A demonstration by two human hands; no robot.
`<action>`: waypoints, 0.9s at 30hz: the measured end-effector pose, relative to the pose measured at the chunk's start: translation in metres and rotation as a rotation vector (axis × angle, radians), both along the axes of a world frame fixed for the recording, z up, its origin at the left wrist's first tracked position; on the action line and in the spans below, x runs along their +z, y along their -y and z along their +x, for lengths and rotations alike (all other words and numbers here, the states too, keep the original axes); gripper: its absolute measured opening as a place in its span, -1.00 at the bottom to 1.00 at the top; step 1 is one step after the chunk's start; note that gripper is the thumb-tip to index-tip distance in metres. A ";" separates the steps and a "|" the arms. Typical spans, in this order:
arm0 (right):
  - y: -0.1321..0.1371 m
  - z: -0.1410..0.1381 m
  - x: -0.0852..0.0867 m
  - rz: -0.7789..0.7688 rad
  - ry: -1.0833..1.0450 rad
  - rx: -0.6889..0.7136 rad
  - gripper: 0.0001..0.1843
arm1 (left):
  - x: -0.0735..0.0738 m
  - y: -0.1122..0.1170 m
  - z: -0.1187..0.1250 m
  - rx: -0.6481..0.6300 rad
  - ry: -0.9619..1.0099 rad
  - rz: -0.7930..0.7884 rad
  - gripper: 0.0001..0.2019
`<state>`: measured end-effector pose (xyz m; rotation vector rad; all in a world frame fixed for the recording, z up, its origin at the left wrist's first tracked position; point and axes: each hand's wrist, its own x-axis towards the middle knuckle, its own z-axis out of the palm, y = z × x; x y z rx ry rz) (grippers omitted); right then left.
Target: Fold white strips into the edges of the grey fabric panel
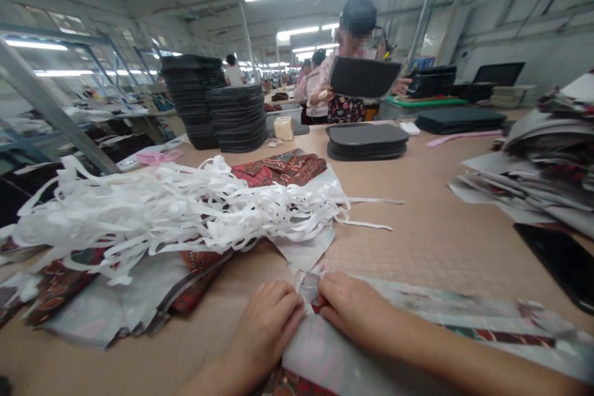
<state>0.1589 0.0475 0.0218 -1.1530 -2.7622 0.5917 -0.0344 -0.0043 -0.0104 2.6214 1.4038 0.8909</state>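
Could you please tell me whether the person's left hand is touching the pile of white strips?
Apart: the head view plainly shows tan tabletop between the left hand and the white strips beyond it.

Before me lies a grey-backed cloth sheet (pixel 320 352); left, tangled white strips (pixel 180 210) rest on red-brown patterned cloth (pixel 292 167), black panel stacks (pixel 239 119) behind; right, probably a flat black phone (pixel 554 263).
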 end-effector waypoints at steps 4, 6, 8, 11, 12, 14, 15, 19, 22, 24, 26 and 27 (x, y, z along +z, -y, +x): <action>-0.002 0.001 0.007 -0.055 -0.078 -0.001 -0.94 | 0.000 -0.001 0.000 0.053 0.067 -0.091 -0.96; 0.000 0.003 0.009 -0.078 -0.115 -0.013 -0.94 | 0.002 -0.001 0.002 0.041 0.079 -0.047 -0.97; 0.001 0.006 0.010 -0.169 -0.159 -0.017 -0.92 | 0.005 -0.001 0.004 0.014 0.058 0.013 -0.90; 0.000 0.011 0.008 -0.300 -0.267 -0.014 -0.91 | 0.011 0.003 0.007 -0.005 -0.001 0.121 -0.80; -0.001 0.013 0.007 -0.325 -0.303 -0.019 -0.91 | 0.015 0.005 0.008 -0.030 -0.025 0.175 -0.78; -0.003 0.017 0.005 -0.391 -0.375 -0.029 -0.89 | 0.024 0.011 0.009 -0.130 -0.095 0.294 -0.73; -0.004 0.018 0.004 -0.441 -0.409 -0.028 -0.87 | 0.029 0.014 0.010 -0.193 -0.136 0.345 -0.71; -0.006 0.018 0.002 -0.637 -0.537 -0.005 -0.79 | 0.044 0.018 0.009 -0.288 -0.175 0.446 -0.67; -0.007 0.014 0.001 -0.682 -0.569 -0.002 -0.75 | 0.049 0.017 0.009 -0.288 -0.125 0.503 -0.65; -0.007 0.013 0.000 -0.625 -0.547 0.009 -0.73 | 0.050 0.018 0.010 -0.324 -0.115 0.589 -0.68; -0.007 0.013 0.001 -0.538 -0.528 0.029 -0.73 | 0.047 0.018 0.009 -0.343 -0.137 0.586 -0.68; -0.007 0.014 0.001 -0.514 -0.524 0.035 -0.73 | 0.043 0.017 0.009 -0.325 -0.137 0.538 -0.69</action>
